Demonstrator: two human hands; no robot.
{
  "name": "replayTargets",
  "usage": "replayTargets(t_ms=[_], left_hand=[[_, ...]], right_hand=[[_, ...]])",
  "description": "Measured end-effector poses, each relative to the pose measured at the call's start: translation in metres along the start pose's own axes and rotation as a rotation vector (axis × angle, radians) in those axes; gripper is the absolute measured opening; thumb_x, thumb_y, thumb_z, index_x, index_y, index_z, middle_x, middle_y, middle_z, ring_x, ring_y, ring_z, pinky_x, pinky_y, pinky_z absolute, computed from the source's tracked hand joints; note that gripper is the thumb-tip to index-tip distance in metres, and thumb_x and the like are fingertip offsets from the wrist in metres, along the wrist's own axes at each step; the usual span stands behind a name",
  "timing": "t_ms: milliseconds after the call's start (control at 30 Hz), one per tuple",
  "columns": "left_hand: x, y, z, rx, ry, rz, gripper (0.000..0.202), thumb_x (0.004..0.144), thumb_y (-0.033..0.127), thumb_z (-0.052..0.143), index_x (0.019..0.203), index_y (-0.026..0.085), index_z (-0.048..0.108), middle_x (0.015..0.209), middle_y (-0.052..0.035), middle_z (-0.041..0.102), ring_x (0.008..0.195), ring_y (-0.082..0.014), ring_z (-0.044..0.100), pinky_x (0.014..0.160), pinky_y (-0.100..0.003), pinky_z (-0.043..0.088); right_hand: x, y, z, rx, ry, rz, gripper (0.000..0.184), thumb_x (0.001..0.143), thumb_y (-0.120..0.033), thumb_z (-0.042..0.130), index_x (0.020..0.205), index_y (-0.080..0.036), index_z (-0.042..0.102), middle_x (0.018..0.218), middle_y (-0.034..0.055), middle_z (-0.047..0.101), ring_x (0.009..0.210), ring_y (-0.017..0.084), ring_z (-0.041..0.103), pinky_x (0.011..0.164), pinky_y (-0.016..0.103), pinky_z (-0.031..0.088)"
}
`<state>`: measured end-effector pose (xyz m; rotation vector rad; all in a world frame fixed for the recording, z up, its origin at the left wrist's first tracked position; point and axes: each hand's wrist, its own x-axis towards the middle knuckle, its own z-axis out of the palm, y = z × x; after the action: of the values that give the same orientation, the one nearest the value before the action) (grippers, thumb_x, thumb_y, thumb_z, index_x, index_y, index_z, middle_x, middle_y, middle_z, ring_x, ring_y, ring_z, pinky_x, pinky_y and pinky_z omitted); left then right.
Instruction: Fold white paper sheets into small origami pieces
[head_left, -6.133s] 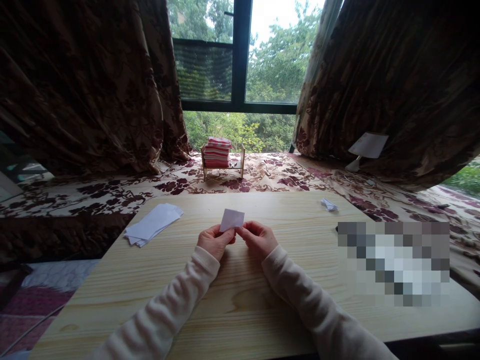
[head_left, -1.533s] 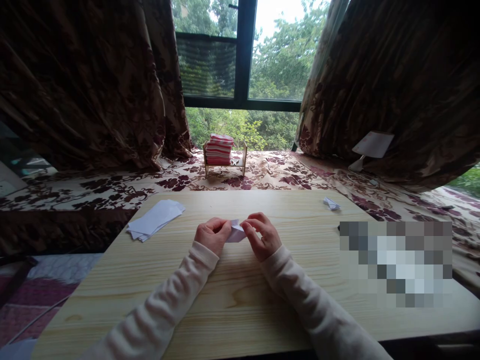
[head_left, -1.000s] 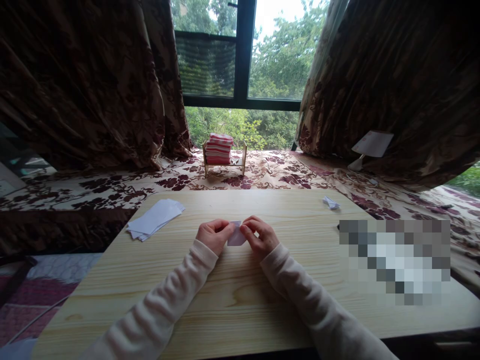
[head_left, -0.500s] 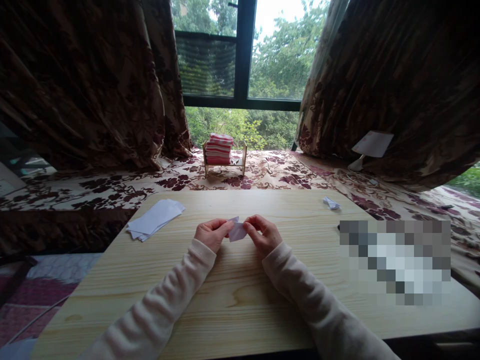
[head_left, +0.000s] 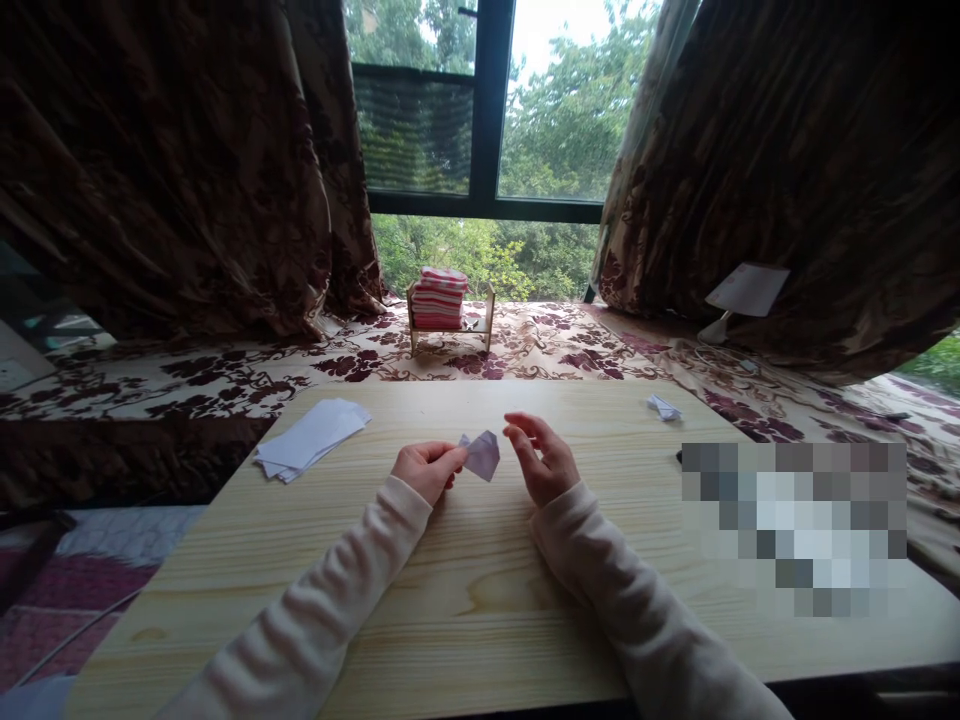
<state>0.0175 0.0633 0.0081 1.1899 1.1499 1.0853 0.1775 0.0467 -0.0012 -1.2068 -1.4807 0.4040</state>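
Note:
Between thumb and fingers my left hand [head_left: 431, 468] pinches a small folded piece of white paper [head_left: 482, 456] by its left end, above the middle of the table. The paper has angular folded edges and looks greyish in the shade. My right hand [head_left: 541, 455] is just to the right of it, apart from the paper, with thumb and fingers parted and nothing between them. Off to the left lies a fanned stack of white paper strips [head_left: 311, 438]. A few small folded paper pieces [head_left: 663, 408] sit near the table's far right corner.
The light wooden table [head_left: 420, 600] reaches to a sill covered in floral cloth [head_left: 555, 345]. On the sill stand a small wooden rack [head_left: 450, 335] with folded red-and-white cloths [head_left: 439, 300] and a white lamp [head_left: 748, 290]. A pixelated patch covers something at the table's right.
My right hand has let go of the paper and moved a little to the right, its fingers parting. The paper stays in my left hand, turned to show a wider face.

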Motion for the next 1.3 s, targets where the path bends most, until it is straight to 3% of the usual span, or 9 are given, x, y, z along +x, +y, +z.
replayTargets(t_ms=[67,200,333,500,667,867,1300], left_hand=[[0.003,-0.001,-0.002,-0.077,0.043,-0.039,0.022,0.051,0.033,0.068,0.054,0.012,0.062,0.045,0.0022,0.053,0.038,-0.0057,0.043,0.038,-0.019,0.036],[0.005,0.000,-0.003,-0.196,0.051,-0.108,0.025,0.049,0.033,0.069,0.056,0.012,0.060,0.047,0.0018,0.053,0.038,-0.0057,0.044,0.040,-0.020,0.039],[0.002,0.003,-0.001,-0.263,0.022,-0.150,0.024,0.047,0.031,0.070,0.054,0.012,0.058,0.047,0.0020,0.052,0.039,-0.0055,0.044,0.041,-0.020,0.041],[0.001,0.003,0.000,-0.267,-0.011,-0.152,0.023,0.048,0.030,0.071,0.056,0.011,0.061,0.046,0.0021,0.053,0.038,-0.0052,0.044,0.039,-0.019,0.040],[0.002,-0.001,0.000,-0.226,-0.021,-0.131,0.025,0.049,0.031,0.072,0.061,0.010,0.064,0.047,0.0015,0.054,0.038,-0.0048,0.044,0.038,-0.018,0.040],[0.004,-0.005,-0.002,-0.197,-0.006,-0.103,0.025,0.050,0.032,0.072,0.060,0.010,0.064,0.047,0.0017,0.054,0.038,-0.0049,0.045,0.039,-0.018,0.040],[0.003,-0.002,-0.001,-0.195,-0.057,-0.120,0.020,0.051,0.029,0.069,0.056,0.011,0.064,0.047,0.0002,0.055,0.038,-0.0064,0.046,0.041,-0.020,0.042]], right_hand=[[-0.001,-0.004,-0.002,-0.043,0.033,-0.116,0.032,0.075,-0.030,0.050,0.106,-0.019,0.050,0.098,0.0083,0.056,0.084,0.018,0.055,0.067,0.031,0.045],[-0.006,-0.011,-0.001,-0.195,-0.075,-0.398,0.054,0.063,-0.024,0.061,0.114,-0.019,0.045,0.117,0.0117,0.043,0.104,0.025,0.044,0.083,0.040,0.042],[-0.007,-0.013,0.003,-0.371,-0.080,-0.507,0.042,0.066,-0.012,0.054,0.107,-0.022,0.053,0.121,0.0094,0.040,0.107,0.024,0.042,0.087,0.041,0.039],[-0.005,-0.013,0.003,-0.428,-0.083,-0.597,0.028,0.073,-0.013,0.053,0.096,-0.025,0.061,0.115,0.0067,0.046,0.104,0.022,0.042,0.084,0.038,0.040],[-0.005,-0.016,0.002,-0.437,-0.081,-0.620,0.016,0.077,-0.017,0.053,0.080,-0.027,0.066,0.103,0.0046,0.053,0.097,0.021,0.044,0.080,0.036,0.041],[-0.005,-0.014,0.001,-0.416,-0.058,-0.596,0.015,0.077,-0.018,0.053,0.081,-0.025,0.065,0.095,0.0052,0.056,0.090,0.020,0.045,0.076,0.034,0.042],[-0.006,-0.015,0.004,-0.414,-0.015,-0.495,0.009,0.075,-0.022,0.053,0.074,-0.021,0.062,0.099,0.0066,0.052,0.090,0.021,0.045,0.076,0.036,0.041]])
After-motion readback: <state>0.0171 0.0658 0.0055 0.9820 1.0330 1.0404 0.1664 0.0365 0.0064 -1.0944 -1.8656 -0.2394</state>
